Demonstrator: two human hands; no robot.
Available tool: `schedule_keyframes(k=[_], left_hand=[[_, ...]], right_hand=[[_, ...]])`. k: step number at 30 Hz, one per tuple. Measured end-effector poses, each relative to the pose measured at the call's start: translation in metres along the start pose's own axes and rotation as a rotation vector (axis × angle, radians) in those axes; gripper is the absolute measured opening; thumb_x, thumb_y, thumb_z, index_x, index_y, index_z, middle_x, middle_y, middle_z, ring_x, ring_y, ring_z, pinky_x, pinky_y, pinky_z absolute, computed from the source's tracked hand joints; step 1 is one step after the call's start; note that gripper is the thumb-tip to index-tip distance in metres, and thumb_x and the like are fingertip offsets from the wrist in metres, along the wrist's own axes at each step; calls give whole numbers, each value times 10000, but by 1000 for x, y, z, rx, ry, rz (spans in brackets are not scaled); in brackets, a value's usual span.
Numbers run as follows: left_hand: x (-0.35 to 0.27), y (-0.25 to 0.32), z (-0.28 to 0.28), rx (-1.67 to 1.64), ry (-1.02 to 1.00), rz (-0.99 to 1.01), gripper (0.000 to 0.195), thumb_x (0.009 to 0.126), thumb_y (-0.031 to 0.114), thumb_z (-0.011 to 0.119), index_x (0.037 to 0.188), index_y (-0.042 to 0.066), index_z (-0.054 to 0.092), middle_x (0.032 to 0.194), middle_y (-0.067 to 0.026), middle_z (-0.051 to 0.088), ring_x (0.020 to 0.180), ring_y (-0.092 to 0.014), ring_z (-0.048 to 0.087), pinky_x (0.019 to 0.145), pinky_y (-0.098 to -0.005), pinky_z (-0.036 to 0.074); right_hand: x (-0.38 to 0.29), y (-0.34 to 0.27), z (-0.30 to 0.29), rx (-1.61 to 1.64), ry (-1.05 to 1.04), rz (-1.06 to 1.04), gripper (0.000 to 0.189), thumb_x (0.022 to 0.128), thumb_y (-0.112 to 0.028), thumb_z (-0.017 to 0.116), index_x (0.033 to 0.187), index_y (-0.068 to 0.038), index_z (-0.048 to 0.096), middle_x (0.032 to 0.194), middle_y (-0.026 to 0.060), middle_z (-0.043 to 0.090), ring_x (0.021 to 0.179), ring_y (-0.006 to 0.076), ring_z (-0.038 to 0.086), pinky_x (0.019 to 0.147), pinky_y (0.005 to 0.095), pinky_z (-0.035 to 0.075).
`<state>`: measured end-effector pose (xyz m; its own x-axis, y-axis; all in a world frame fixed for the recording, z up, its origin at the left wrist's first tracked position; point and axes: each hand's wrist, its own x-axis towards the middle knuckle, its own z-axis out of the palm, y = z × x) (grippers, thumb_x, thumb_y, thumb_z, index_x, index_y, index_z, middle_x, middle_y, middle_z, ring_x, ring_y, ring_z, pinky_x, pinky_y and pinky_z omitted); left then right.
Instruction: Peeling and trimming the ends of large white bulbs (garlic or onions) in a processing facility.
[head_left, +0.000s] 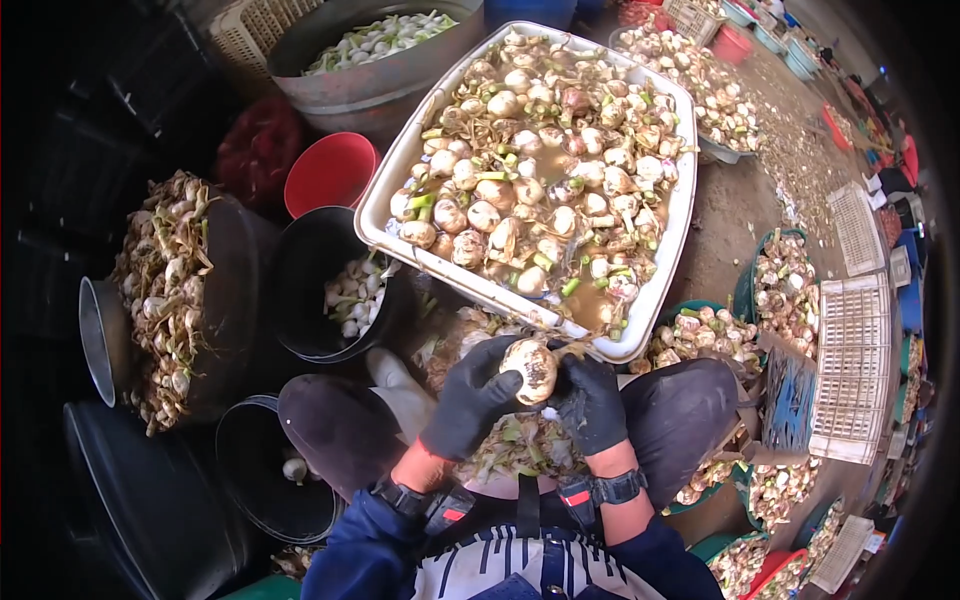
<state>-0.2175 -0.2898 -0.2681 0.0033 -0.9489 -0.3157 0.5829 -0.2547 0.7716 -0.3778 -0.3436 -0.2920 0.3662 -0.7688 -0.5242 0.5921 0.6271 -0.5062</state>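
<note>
A large garlic bulb (531, 371) with dirt-darkened skin is held up between my gloved hands, over my lap. My left hand (480, 390) grips its left side, thumb across the front. At the bulb's right, my right hand (592, 401) has its fingers curled by some dry skin or roots; whether it pinches them is hidden. Just beyond both hands stands a white rectangular tub (517, 300), full of unpeeled garlic bulbs (495, 195) in murky brown water. Loose peelings (525, 446) lie below my hands, between my knees.
A black bucket (300, 330) with peeled white garlic stands left of the tub, and another (240, 480) with a few bulbs is nearer me. Unpeeled garlic (169, 300) heaps at far left. A red bowl (330, 172), a metal vat (375, 94) and white crates (851, 367) stand around.
</note>
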Motion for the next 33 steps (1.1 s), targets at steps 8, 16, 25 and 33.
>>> schedule_keyframes(k=[8, 16, 25, 33], left_hand=[[13, -31, -5, 440, 360, 264, 489, 769, 122, 752, 1164, -13, 499, 1067, -90, 591, 961, -141, 577, 815, -285, 493], [12, -42, 1, 741, 437, 346, 479, 718, 7, 759, 1113, -4, 489, 1050, -91, 573, 956, -140, 580, 821, -275, 499], [8, -49, -7, 977, 445, 520, 454, 666, -2, 779, 1048, -7, 534, 1010, -84, 533, 896, -145, 575, 769, -264, 488], [4, -50, -23, 813, 313, 340, 477, 645, 89, 809, 1045, 16, 560, 988, -135, 560, 880, -266, 575, 728, -344, 467]], right_hand=[[-8, -3, 24, -1132, 46, -675, 183, 744, -58, 721, 916, -40, 659, 834, 79, 663, 693, 147, 647, 620, 262, 503], [-7, 0, 19, -1378, 45, -909, 115, 717, -31, 696, 823, -40, 652, 768, 139, 637, 677, 312, 634, 597, 344, 510], [-3, 8, 12, -1405, 30, -890, 111, 660, -28, 675, 733, -67, 601, 700, 111, 613, 612, 303, 620, 547, 356, 500], [-4, 5, 6, -1454, -39, -833, 123, 644, -25, 684, 710, -41, 582, 645, 113, 607, 559, 248, 614, 529, 323, 487]])
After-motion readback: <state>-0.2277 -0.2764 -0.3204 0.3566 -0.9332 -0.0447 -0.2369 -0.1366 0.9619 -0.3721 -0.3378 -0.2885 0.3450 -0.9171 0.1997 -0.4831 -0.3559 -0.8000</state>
